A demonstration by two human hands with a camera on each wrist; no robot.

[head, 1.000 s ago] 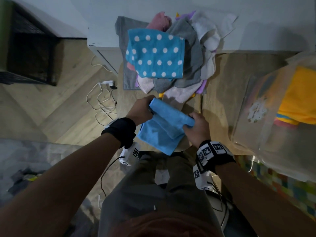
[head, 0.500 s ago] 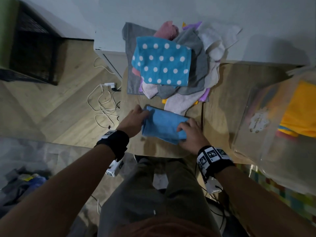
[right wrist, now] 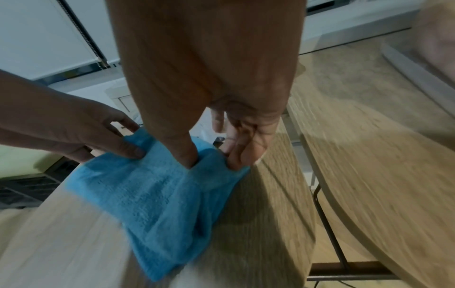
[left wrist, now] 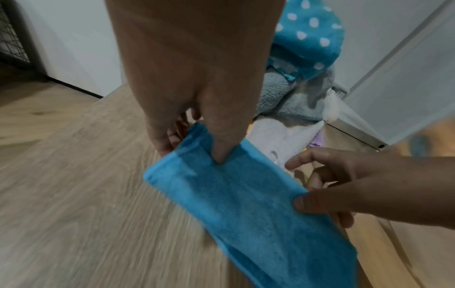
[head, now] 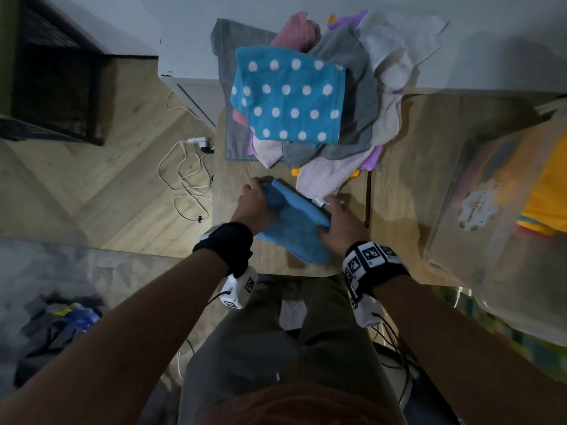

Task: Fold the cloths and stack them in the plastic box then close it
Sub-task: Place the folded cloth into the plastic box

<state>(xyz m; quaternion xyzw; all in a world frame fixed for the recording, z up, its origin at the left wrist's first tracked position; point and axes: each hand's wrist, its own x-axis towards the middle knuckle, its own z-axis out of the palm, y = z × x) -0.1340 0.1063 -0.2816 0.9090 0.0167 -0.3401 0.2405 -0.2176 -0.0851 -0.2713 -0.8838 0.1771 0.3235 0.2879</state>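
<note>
The task was only partly done: at the near edge of the desk [head: 408, 167] the left hand [head: 253, 204] and the right hand [head: 339, 222] each had a closed grip on an end of the plain blue cloth [head: 294, 225], thumb on top and fingers under it, part-folded and not yet in the plastic box [head: 478, 191]. That box sat at the right of the desk with at least a yellow cloth [head: 549, 182] already inside, though whether its lid was on could not be told. Behind the hands a heap of unfolded cloths [head: 352, 96], topped by a polka-dot towel [head: 288, 96], remained, so most of the folding, the stacking and the closing seemed still ahead.
</note>
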